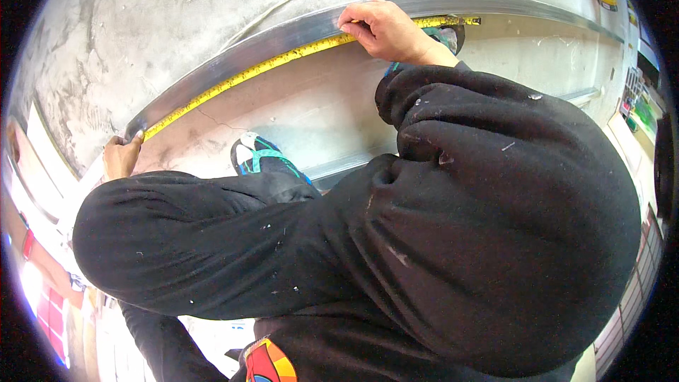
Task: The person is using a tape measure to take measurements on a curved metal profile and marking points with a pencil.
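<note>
From the head camera, looking down over my black sleeves (424, 226), I stretch a yellow tape measure (247, 74) along a long metal track (283, 39) that lies on the concrete floor (141, 21). My left hand (122, 155) sits at the near end of the track, fingers curled and thumb pressing the tape's end down against the metal, so the tape cannot slide. My right hand (385, 28) is far along the track, fingers bent and fingertips pinching the tape flat onto the metal's edge; this keeps the tape taut and straight between both hands. The tape runs on past my right hand a little way, toward what may be its case, mostly hidden behind my wrist. Between my arms, my shoe (258, 155) with its teal straps stands on the floor just beside the track, bracing me as I crouch over the work.
</note>
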Demonstrator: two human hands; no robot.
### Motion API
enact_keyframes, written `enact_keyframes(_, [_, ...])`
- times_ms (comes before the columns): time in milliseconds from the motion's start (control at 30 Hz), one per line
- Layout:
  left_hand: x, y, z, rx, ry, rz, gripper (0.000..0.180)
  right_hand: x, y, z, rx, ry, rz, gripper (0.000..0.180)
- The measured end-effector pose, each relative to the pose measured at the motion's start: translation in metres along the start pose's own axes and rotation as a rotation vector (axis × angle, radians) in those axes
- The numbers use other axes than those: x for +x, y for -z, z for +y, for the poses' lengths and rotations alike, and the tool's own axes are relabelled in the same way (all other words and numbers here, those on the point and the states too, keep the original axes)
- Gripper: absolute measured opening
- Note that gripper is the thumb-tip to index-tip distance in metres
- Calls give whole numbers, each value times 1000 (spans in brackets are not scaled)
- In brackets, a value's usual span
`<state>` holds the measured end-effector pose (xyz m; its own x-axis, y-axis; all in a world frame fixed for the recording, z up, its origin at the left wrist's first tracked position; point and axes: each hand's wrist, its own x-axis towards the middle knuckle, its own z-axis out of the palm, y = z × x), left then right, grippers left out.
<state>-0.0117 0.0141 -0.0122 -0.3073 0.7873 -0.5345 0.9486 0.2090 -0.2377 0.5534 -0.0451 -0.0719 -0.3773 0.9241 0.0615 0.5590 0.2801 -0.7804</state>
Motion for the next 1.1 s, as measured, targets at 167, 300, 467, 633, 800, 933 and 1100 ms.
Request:
enact_keyframes(167, [-2,4,5,13,6,-10,62,2,-3,6,-22,32,-26,6])
enact_keyframes(300, [-2,4,5,12,14,-23,63,1,-4,7,-22,22,-53,5])
enact_keyframes(467, [0,1,1,4,-4,-4,64,-1,-4,6,-43,45,-35,5])
enact_keyframes(633, [1,-1,1,4,-12,16,64,-1,-4,7,-38,45,-38,6])
enact_keyframes(800, [0,2,2,25,-2,-18,64,-1,-4,6,-62,25,-45,6])
enact_keyframes(933, [-2,3,4,26,10,-7,64,-1,-4,4,-65,-10,-61,6])
enact_keyframes(1100, [-1,3,4,14,21,-24,64,5,-1,-1,-148,-18,102,6])
